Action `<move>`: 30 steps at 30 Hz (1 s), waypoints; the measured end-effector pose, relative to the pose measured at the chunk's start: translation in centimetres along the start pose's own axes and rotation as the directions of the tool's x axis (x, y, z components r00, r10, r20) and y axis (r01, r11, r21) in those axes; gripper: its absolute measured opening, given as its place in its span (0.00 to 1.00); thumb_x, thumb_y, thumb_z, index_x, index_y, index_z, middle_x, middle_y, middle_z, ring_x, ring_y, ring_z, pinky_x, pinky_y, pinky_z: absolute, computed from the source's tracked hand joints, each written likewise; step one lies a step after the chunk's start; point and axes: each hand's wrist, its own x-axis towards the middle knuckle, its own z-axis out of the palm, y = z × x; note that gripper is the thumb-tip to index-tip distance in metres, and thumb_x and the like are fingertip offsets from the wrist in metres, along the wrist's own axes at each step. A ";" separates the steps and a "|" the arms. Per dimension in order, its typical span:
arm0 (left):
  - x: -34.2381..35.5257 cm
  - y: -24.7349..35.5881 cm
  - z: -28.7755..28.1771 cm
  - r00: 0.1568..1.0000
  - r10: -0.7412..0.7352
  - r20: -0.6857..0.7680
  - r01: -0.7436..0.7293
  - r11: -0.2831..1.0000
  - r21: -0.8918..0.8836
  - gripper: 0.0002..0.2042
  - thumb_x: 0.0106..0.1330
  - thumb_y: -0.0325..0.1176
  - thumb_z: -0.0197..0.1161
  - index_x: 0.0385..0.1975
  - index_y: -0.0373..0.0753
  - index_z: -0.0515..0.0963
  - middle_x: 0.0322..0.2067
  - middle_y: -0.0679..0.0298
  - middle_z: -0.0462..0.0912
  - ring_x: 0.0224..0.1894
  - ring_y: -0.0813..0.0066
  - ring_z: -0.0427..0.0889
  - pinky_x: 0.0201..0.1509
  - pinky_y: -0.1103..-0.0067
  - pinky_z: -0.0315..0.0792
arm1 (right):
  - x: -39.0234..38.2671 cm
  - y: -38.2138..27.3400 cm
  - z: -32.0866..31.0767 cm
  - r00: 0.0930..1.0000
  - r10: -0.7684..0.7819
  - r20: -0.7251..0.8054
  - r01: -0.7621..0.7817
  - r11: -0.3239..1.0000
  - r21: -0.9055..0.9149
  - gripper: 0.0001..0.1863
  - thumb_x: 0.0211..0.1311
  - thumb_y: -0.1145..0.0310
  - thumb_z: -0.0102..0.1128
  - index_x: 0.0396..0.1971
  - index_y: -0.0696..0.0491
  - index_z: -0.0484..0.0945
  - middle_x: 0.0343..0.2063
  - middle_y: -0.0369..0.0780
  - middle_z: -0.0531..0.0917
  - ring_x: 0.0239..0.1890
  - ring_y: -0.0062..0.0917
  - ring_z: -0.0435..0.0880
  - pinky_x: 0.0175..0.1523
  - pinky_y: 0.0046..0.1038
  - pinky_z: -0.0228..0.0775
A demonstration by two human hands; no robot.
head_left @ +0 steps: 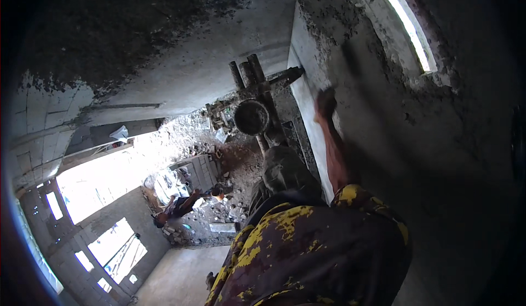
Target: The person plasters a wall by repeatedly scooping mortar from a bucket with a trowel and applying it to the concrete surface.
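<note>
My right arm reaches forward along the pale plastered wall (pixel 394 114). My right hand (pixel 325 103) is closed beside the wall's surface; deep shadow hides what its fingers hold, if anything. At the lower left edge of my yellow-spotted dark shirt, a small dark shape (pixel 210 280) shows, probably my left hand; its fingers cannot be made out. Ahead of my legs, a round, dirty bucket (pixel 252 117) stands on wooden poles (pixel 246 73), apart from both hands. Its inside is dark grey.
I am high above a rubble-strewn floor (pixel 241 166). Another person (pixel 178 207) is down there near grey blocks (pixel 203 172). Bright openings (pixel 104 180) break the block wall at left. A narrow window slot (pixel 408 21) lies at upper right. Rough, dark mortar patches (pixel 109 26) cover the upper left wall.
</note>
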 end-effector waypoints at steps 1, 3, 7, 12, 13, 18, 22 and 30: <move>0.8 1.0 0.0 0.999 0.044 0.009 -0.044 0.999 0.000 0.17 0.60 0.35 0.57 0.46 0.32 0.71 0.36 0.61 0.79 0.34 0.74 0.77 0.38 0.78 0.73 | 2.9 -1.9 1.3 0.950 0.199 0.239 -0.197 0.980 -0.032 0.16 0.57 0.62 0.48 0.33 0.61 0.70 0.32 0.57 0.77 0.37 0.49 0.77 0.41 0.44 0.68; 2.5 4.1 -0.3 0.980 0.198 -0.001 -0.198 0.980 -0.011 0.17 0.60 0.35 0.57 0.46 0.32 0.71 0.36 0.61 0.79 0.34 0.74 0.77 0.38 0.78 0.73 | 7.8 -4.8 6.2 0.937 0.002 0.349 0.028 0.996 -0.081 0.17 0.56 0.58 0.49 0.32 0.60 0.72 0.33 0.55 0.78 0.39 0.48 0.77 0.43 0.41 0.69; 8.4 20.7 2.9 0.713 0.701 0.029 -0.702 0.711 0.044 0.18 0.60 0.35 0.57 0.47 0.31 0.70 0.36 0.62 0.79 0.34 0.75 0.77 0.39 0.78 0.73 | 15.6 0.7 11.0 0.920 0.236 0.313 -0.181 0.964 -0.195 0.22 0.55 0.52 0.50 0.40 0.57 0.72 0.36 0.50 0.77 0.42 0.42 0.76 0.44 0.39 0.70; 0.4 31.1 3.5 0.669 0.743 0.015 -0.731 0.654 0.194 0.24 0.60 0.38 0.55 0.56 0.41 0.64 0.46 0.60 0.74 0.34 0.71 0.77 0.35 0.74 0.72 | 10.0 -1.5 10.0 0.900 0.426 0.090 -0.418 0.903 -0.098 0.18 0.53 0.57 0.51 0.25 0.58 0.78 0.26 0.49 0.80 0.29 0.42 0.80 0.38 0.40 0.72; -4.3 31.7 4.6 0.766 0.642 -0.043 -0.623 0.756 0.200 0.25 0.59 0.40 0.56 0.57 0.44 0.63 0.47 0.59 0.73 0.34 0.69 0.77 0.33 0.74 0.70 | 8.3 -2.1 9.2 0.865 0.492 0.098 -0.486 0.870 -0.083 0.18 0.54 0.56 0.50 0.24 0.58 0.78 0.26 0.49 0.80 0.29 0.42 0.80 0.37 0.40 0.72; 2.1 20.4 -3.1 0.874 0.453 -0.176 -0.431 0.890 0.151 0.26 0.61 0.44 0.54 0.60 0.51 0.59 0.47 0.60 0.74 0.34 0.61 0.77 0.29 0.70 0.68 | 9.3 3.0 2.2 0.876 0.432 0.215 -0.452 0.890 0.054 0.22 0.57 0.54 0.47 0.25 0.60 0.78 0.27 0.51 0.80 0.30 0.41 0.80 0.37 0.42 0.69; 2.2 3.0 -5.4 0.981 0.174 -0.084 -0.185 0.970 -0.158 0.25 0.57 0.48 0.59 0.54 0.51 0.64 0.35 0.65 0.74 0.35 0.60 0.74 0.31 0.63 0.70 | 6.5 -1.3 -2.4 0.794 0.433 0.427 -0.530 0.837 0.138 0.20 0.59 0.56 0.45 0.27 0.60 0.75 0.27 0.49 0.80 0.34 0.41 0.79 0.39 0.40 0.69; -3.2 -11.5 8.6 0.955 -0.267 0.126 0.286 0.944 -0.164 0.27 0.60 0.50 0.52 0.58 0.49 0.59 0.46 0.60 0.72 0.40 0.60 0.75 0.41 0.66 0.68 | -4.8 4.6 3.2 0.811 0.390 0.436 -0.358 0.920 -0.157 0.20 0.53 0.54 0.55 0.27 0.60 0.73 0.26 0.46 0.80 0.32 0.42 0.79 0.40 0.39 0.69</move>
